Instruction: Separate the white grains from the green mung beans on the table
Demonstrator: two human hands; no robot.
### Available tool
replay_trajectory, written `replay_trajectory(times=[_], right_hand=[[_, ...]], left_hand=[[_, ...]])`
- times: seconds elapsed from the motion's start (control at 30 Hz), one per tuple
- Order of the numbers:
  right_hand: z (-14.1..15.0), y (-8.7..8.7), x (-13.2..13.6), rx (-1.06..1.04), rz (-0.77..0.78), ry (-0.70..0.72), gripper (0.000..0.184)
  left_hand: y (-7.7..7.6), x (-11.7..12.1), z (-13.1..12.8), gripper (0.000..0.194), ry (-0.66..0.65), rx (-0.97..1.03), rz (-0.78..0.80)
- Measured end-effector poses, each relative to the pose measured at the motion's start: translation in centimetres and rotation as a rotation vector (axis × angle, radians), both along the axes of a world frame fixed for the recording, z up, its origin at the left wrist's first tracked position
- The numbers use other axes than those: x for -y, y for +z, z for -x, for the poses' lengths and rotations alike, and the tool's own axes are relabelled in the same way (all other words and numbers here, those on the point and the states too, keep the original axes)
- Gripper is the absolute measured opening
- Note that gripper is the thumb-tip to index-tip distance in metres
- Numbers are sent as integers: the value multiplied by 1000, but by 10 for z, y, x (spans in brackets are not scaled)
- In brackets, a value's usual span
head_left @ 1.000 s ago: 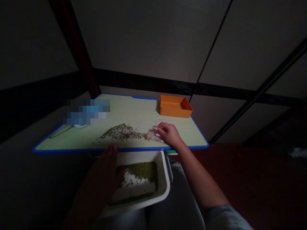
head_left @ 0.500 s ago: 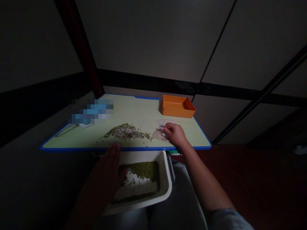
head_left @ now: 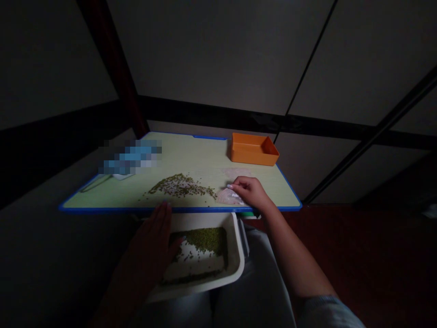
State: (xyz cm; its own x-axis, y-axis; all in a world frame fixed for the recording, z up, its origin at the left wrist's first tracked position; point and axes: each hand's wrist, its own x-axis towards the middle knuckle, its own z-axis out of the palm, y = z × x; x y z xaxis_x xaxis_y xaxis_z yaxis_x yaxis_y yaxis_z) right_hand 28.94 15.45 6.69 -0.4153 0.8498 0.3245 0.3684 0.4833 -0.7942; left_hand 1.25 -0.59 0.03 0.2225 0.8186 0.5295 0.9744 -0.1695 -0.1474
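My right hand (head_left: 250,190) is over the right part of the small table (head_left: 198,155), thumb and fingertips pinched together. Whatever may be between them is too small to make out. Under and beside it is a pale pinkish patch (head_left: 228,196) on the tabletop. To its left lies a loose spread of small green beans (head_left: 180,186). My left hand (head_left: 150,243), in shadow, stretches its fingers flat to the table's near edge, thumb apart over a white bin (head_left: 239,255). More green beans (head_left: 208,239) are heaped in that bin, thickest at the far right side.
An orange open box (head_left: 254,157) stands at the table's back right corner. On the left lies a blurred-out blue object (head_left: 133,157) with a cord. A blue rim (head_left: 116,210) edges the table. The bin sits at my lap, below the tabletop. Wall panels rise behind.
The camera view has shifted very slightly. My right hand stays by the pale patch, with its fingers a little more curled. My left hand and the beans look the same.
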Motion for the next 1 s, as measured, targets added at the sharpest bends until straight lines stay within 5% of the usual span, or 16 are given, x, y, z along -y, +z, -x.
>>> replay_trajectory(times=[0.13, 0.3, 0.47, 0.77, 1.0], right_hand=[[0, 2, 3, 87, -36, 20, 31], [2, 0, 2, 196, -69, -116, 30], [0, -2, -1, 107, -42, -192, 29], [0, 2, 4, 76, -11, -5, 32], [3, 1, 2, 272, -114, -198, 28]], left_hand=[[0, -1, 0, 84, -10, 10, -16], [1, -2, -1, 85, -25, 19, -22], [2, -1, -2, 81, -15, 30, -27], [7, 1, -3, 79, 5, 23, 32], [7, 1, -6, 79, 48, 2, 77]])
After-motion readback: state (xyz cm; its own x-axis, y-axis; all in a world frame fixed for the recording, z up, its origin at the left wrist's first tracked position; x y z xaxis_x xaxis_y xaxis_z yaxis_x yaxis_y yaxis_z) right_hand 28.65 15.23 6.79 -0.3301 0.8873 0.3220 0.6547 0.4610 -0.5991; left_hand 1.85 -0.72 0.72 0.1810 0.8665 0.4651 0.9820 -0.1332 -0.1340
